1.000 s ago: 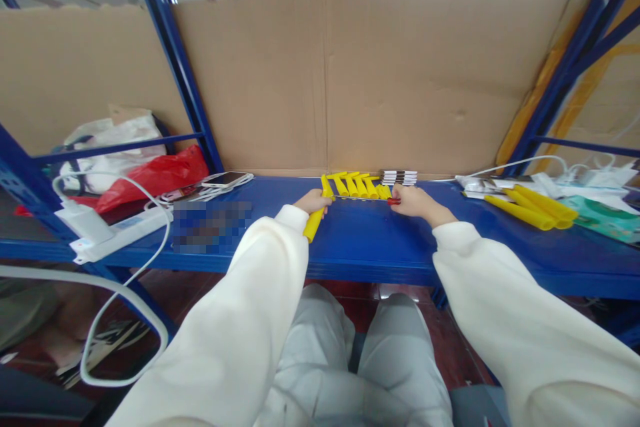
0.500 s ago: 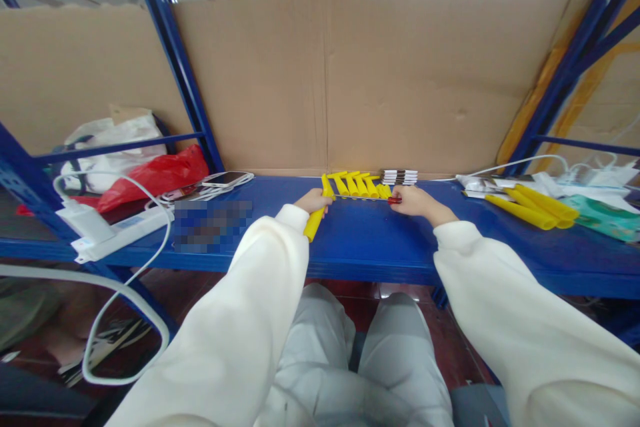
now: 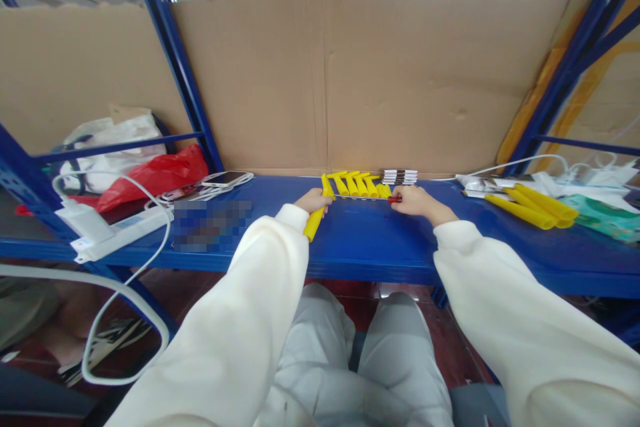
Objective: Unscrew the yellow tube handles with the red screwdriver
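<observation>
My left hand (image 3: 314, 201) is wrapped round a yellow tapered handle-like piece (image 3: 313, 225), held at a tilt above the blue shelf. My right hand (image 3: 416, 203) is closed on the red handle of a screwdriver (image 3: 395, 199). Its thin shaft runs level to the left, and the tip meets the upper part of the yellow piece; the exact contact is too small to make out. Just behind the shaft, several similar yellow pieces (image 3: 357, 185) stand in a row. Beside them lies a stack of small white-and-black packs (image 3: 399, 177).
Loose yellow tubes (image 3: 543, 207) lie at the right near a green packet (image 3: 605, 217). On the left are a phone (image 3: 227, 179), a red bag (image 3: 155, 177) and a white power strip (image 3: 120, 232) with a looping cable. A cardboard wall (image 3: 390, 80) backs the blue shelf (image 3: 370, 247).
Both hands keep their place and hold. The red screwdriver handle shows slightly differently in the right fingers; otherwise nothing visibly moves.
</observation>
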A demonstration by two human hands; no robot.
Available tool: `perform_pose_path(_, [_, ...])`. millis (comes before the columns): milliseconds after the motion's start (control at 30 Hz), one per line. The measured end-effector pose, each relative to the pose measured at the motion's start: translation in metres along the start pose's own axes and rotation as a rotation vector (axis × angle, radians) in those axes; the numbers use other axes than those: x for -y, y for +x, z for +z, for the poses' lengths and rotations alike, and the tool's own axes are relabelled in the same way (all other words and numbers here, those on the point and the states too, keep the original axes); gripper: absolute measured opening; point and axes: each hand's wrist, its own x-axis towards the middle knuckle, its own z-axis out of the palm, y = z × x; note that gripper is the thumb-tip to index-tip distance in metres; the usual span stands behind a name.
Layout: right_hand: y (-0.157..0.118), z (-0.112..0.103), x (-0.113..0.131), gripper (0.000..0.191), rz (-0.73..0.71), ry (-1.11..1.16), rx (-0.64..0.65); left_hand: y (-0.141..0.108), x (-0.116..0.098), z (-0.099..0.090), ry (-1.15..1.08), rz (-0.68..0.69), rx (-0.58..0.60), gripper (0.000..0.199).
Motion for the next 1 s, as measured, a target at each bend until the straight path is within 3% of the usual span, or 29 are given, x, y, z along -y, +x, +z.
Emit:
perform_pose_path(733, [-0.0036,-0.0058,-0.0013,0.023,0.024,-0.061,0.024,0.0000,-0.0012,0.0011,0.011,-0.020,-0.012,0.017])
perform_pose_path(1000, [-0.0030,-0.0045,-0.0029,0.017,-0.015,-0.002,0.054,0.0025,0.0015,0.0007,-0.002,-0.008,-0.007,0.024])
